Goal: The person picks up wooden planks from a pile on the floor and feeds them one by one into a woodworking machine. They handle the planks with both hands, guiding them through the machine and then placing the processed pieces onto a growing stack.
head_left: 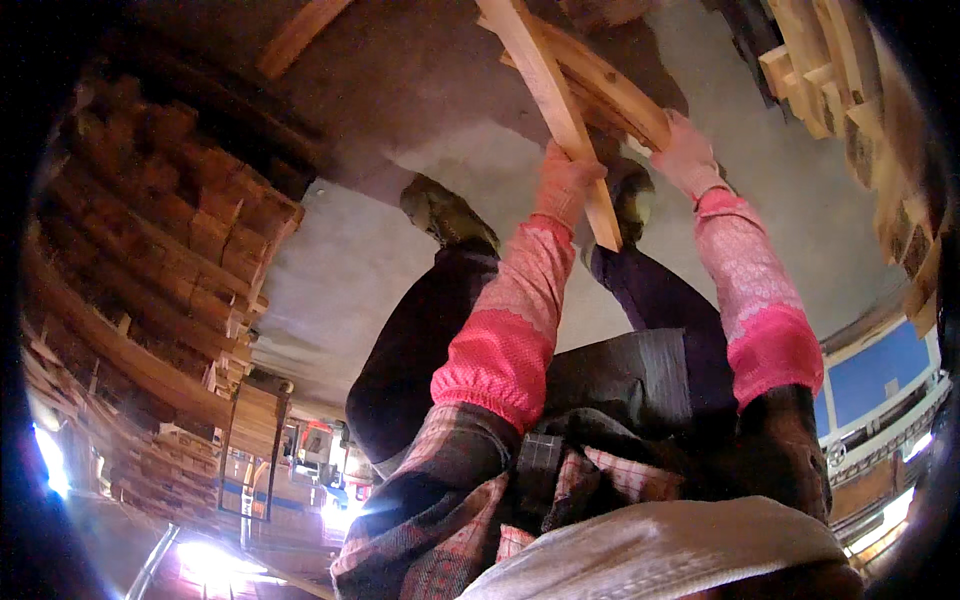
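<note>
My left hand (568,182) is closed around a long, narrow wooden board (541,78). The board's near end sticks out past the hand toward my knee, and its far end runs up to the top edge of the view. To the right, my right hand (688,158) grips the near end of another wooden board (612,86). At least one more piece of wood (590,97) lies close beneath that one; whether my right hand holds it too, I cannot tell. The boards cross at an angle in front of my feet. Pink sleeve covers (495,365) reach over both forearms.
Tall stacks of wooden boards (150,230) rise on the left. More stacked lumber (865,110) stands at the upper right. A loose board (300,38) lies at the top left. My shoes (445,212) rest on the grey concrete floor (330,250).
</note>
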Tool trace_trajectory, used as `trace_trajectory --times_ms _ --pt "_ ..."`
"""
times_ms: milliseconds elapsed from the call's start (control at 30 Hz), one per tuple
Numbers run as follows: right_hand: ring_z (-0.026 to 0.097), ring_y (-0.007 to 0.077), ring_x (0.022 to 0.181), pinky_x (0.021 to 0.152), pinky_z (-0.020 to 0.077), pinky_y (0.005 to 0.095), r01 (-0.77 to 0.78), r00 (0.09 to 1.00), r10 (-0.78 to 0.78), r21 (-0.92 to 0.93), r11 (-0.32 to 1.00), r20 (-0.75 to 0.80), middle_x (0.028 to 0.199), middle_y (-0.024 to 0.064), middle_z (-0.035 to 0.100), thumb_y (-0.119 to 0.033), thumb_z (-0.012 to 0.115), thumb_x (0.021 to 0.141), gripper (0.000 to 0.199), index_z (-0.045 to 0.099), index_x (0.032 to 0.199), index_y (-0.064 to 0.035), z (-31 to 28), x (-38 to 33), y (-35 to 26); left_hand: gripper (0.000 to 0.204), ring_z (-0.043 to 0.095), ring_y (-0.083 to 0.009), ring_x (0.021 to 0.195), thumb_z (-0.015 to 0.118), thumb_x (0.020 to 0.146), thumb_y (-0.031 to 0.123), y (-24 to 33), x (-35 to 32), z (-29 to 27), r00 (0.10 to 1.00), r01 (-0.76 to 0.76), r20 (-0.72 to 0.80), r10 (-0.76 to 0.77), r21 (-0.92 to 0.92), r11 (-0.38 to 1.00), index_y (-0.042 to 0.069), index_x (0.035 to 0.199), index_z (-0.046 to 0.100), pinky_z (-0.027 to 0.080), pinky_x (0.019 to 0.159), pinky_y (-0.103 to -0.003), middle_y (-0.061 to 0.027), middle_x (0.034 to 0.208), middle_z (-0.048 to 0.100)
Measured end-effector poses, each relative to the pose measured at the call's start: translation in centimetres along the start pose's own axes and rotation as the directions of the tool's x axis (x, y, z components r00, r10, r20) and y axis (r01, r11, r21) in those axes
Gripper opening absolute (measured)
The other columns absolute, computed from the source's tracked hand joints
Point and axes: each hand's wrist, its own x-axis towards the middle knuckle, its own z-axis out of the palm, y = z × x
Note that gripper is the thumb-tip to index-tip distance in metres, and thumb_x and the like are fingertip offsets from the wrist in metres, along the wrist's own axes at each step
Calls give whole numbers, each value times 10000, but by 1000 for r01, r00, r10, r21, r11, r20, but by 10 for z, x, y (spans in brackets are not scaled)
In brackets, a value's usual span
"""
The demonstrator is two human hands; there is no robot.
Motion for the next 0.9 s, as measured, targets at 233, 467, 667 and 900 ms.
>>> trace_trajectory --times_ms 233,467,667,900 --pt "622 399 1078 914 503 449 -67 977 22 203 977 213 1155 210 645 -193 750 675 672 517 1291 -59 -2 -22 -3 729 603 -208 984 760 735 65 9 -10 24 998 -26 40 50 -454 891 58 1365 393 523 860 -368 -75 1105 602" --pt "666 326 924 822 515 398 91 920 -183 264 960 348 995 184 692 -201 715 679 558 605 1202 -42 -49 -28 -42 569 629 -226 990 736 804 207 10 -20 8 974 115 226 16 -553 825 33 1298 511 534 863 -370 -109 1083 633" --pt "646 224 995 853 525 350 70 949 -213 502 862 234 1127 113 665 -46 708 734 552 557 1263 -7 -77 -94 -97 635 633 -276 1067 727 774 368 170 -161 14 993 13 -120 -1 105 994 13 1264 533 488 932 -368 -176 1165 652" --pt "626 151 1013 895 505 312 268 816 -548 717 644 187 1141 62 654 -14 707 804 584 504 1352 -37 -212 -204 -276 678 609 -217 1105 760 757 212 246 -286 -51 882 -443 -272 384 -209 872 19 1348 488 488 956 -345 -121 1198 639"
